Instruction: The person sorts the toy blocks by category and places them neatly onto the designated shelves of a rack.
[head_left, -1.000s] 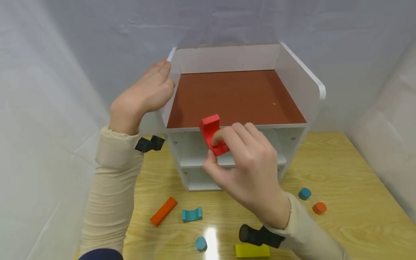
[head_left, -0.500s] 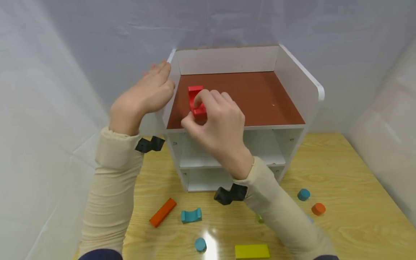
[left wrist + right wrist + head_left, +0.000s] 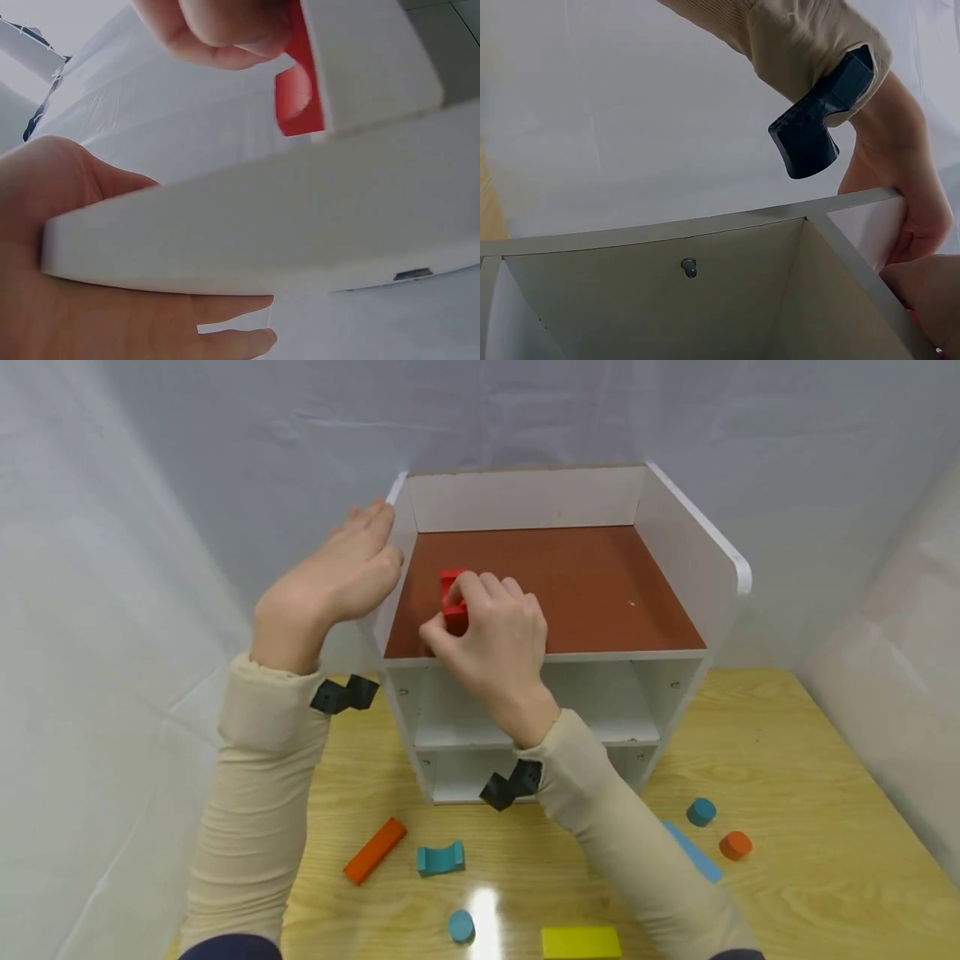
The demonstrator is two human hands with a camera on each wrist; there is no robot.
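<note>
Entry, head view. The right hand [image 3: 491, 639] has carried the red arch block [image 3: 452, 602] from in front of the shelf's front edge a second ago up onto the brown top tray [image 3: 600, 585] of the white shelf unit [image 3: 697, 539]. Half a second ago the block was held a little higher and further back over the tray; now it sits lower, near the tray's front-left corner, just inside the left wall. I cannot tell whether its underside touches the brown surface yet; the fingers hide it.

Right hand: thumb and fingers curled and clamped on the block, thumb on the near side, fingertips over the top. No sign of release.

Left hand [image 3: 337, 581]: unchanged across all three head frames. It rests flat against the outside of the unit's left wall, fingers straight and together, steadying it. The left wrist view confirms this: palm [image 3: 90, 315] against the white panel, with the red block visible beyond the wall.

My reading: transport is essentially finished and placement is at hand; what remains is to settle the block and let go.

On the wooden table [image 3: 810, 827], near its front edge: an orange bar [image 3: 377, 849], a teal arch [image 3: 440, 857], a yellow block [image 3: 581, 942].
</note>
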